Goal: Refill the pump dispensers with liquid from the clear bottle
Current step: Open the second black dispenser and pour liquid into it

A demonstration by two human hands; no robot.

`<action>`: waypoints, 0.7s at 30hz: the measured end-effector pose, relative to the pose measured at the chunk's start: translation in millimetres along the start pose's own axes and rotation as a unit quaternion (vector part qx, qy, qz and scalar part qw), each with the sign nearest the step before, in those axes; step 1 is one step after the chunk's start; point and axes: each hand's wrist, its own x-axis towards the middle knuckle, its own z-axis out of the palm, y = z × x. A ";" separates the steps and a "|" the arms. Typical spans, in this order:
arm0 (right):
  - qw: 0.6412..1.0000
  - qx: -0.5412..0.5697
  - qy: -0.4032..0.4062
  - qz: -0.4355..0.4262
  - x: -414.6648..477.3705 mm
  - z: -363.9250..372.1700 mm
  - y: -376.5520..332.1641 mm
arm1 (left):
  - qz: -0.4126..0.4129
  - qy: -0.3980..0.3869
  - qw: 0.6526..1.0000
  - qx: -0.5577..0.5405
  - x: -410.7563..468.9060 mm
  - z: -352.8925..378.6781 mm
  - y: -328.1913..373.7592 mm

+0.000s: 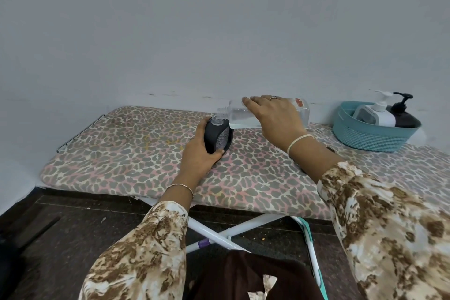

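My right grip (272, 114) covers the middle of the clear bottle (239, 117); I cannot read its blurred red label (301, 103). My left grip (198, 153) hides part of the dark dispenser (219, 136). The basket (365, 137) wall hides the bases of the white dispenser (383, 114) and black dispenser (405, 117).

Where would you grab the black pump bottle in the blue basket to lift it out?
Probably its neck, from above: the black pump bottle stands upright, its body sunk behind the basket wall, with the white dispenser close beside it.
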 end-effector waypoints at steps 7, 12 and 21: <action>1.000 -0.001 -0.014 0.006 1.7 -3.2 -3.1 | -0.002 0.000 1.000 0.000 -0.7 -0.4 -0.1; 1.000 -0.003 -0.016 0.007 2.3 -1.5 -3.0 | -0.001 0.000 1.000 0.000 -0.7 -0.8 0.4; 1.000 -0.010 -0.006 0.003 2.0 -2.5 -2.1 | -0.001 -0.003 1.000 0.005 -1.3 -2.5 1.1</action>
